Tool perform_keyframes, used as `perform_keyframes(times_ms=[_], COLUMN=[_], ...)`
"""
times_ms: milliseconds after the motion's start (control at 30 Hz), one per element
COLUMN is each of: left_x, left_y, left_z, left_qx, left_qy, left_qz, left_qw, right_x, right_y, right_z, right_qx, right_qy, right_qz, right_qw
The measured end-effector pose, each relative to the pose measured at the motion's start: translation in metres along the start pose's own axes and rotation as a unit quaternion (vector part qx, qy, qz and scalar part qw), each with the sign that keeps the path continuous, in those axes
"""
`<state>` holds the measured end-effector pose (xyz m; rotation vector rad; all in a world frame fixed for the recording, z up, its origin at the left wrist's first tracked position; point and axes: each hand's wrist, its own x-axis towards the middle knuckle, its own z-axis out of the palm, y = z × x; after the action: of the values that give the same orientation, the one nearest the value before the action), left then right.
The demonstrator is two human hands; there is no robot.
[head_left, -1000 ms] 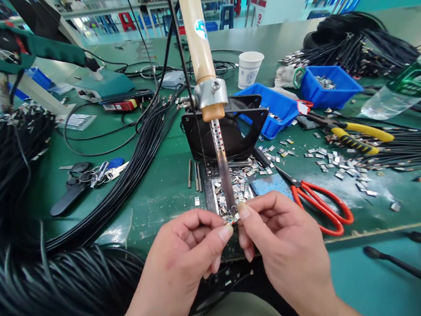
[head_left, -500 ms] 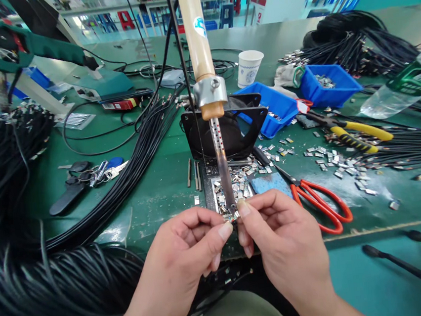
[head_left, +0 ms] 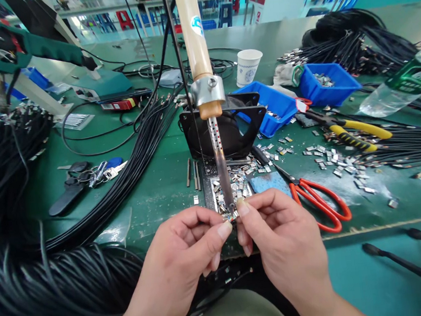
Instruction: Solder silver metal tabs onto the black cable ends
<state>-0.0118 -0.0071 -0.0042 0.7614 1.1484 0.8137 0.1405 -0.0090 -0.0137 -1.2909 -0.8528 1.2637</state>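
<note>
My left hand (head_left: 192,246) is closed in a pinch on thin coloured wires (head_left: 230,219) at a cable's end. Facing it, my right hand (head_left: 278,241) pinches a small silvery metal connector (head_left: 235,214); the fingertips hide most of it. The fingertips of both hands nearly meet just below the tip of a soldering iron (head_left: 222,176), which is clamped upright and slanted with its pale handle above. From here I cannot tell whether the tip touches the wires. Behind the hands, loose metal connectors (head_left: 240,187) lie in a pile around the iron's tip.
Red-handled scissors (head_left: 321,204) and a blue sponge (head_left: 270,184) lie right of the iron. Behind stand a black fan (head_left: 208,136), blue bins (head_left: 330,87) and a paper cup (head_left: 249,67). Black cable bundles (head_left: 58,282) fill the left; yellow-handled pliers (head_left: 360,131) lie right.
Both hands hold nearly the same pinch under the iron's tip. The whole view has shifted very slightly; nothing was taken up or let go.
</note>
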Motion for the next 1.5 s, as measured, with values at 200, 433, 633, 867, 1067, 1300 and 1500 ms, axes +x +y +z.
perform_keyframes(times_ms=[200,433,633,867,1067,1300,1500], left_x=[0.0003,0.0005,0.0002,-0.001,0.0004,-0.0001,-0.0013], left_y=[-0.001,-0.0023,-0.0022,-0.0029,-0.0027,-0.0015,-0.0046], left_z=[0.0003,-0.001,-0.0002,-0.0003,-0.0003,0.0,-0.0017], left_qx=[-0.002,0.007,0.011,0.011,0.01,0.009,0.007], left_qy=[-0.001,-0.013,-0.009,-0.01,-0.013,-0.01,-0.012], left_qz=[0.003,0.005,0.003,0.005,0.008,0.008,0.016], left_qw=[1.0,1.0,1.0,1.0,1.0,1.0,1.0], right_x=[0.0002,-0.0004,0.0007,0.0015,-0.0009,-0.0003,-0.0004], right_y=[0.0006,0.0005,-0.0013,0.0002,0.0015,0.0014,0.0033], right_z=[-0.0003,-0.0001,-0.0002,-0.0001,-0.001,-0.001,-0.0013], right_qx=[0.001,0.003,-0.006,0.001,0.008,0.011,0.015], right_qy=[0.0,0.001,0.001,0.003,-0.002,-0.003,-0.005], right_qz=[0.001,0.003,-0.001,-0.004,-0.001,0.0,-0.005], right_qw=[1.0,1.0,1.0,1.0,1.0,1.0,1.0])
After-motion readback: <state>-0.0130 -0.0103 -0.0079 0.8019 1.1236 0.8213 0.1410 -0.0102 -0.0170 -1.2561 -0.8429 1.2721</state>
